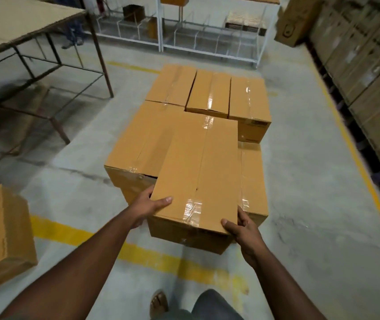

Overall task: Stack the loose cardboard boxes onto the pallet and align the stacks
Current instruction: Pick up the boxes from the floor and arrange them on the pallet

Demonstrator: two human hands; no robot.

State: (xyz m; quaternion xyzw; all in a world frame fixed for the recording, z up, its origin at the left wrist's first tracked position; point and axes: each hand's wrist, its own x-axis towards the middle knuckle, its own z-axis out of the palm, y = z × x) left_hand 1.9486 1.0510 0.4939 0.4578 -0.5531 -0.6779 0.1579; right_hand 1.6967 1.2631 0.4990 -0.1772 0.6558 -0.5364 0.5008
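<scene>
Head view shows the left hand point(148, 205) and right hand point(242, 227) each clamped on a near corner of a taped cardboard box point(198, 172), held above the stacked boxes point(209, 95) at 12 o'clock, a loose box point(1, 234) at 9 o'clock.

The pallet under the stacked boxes point(209, 95) is hidden — they cover it entirely. Left of them, a loose box point(1, 234) is cut by the frame edge; the far shelving point(207, 31) is blurred.
</scene>
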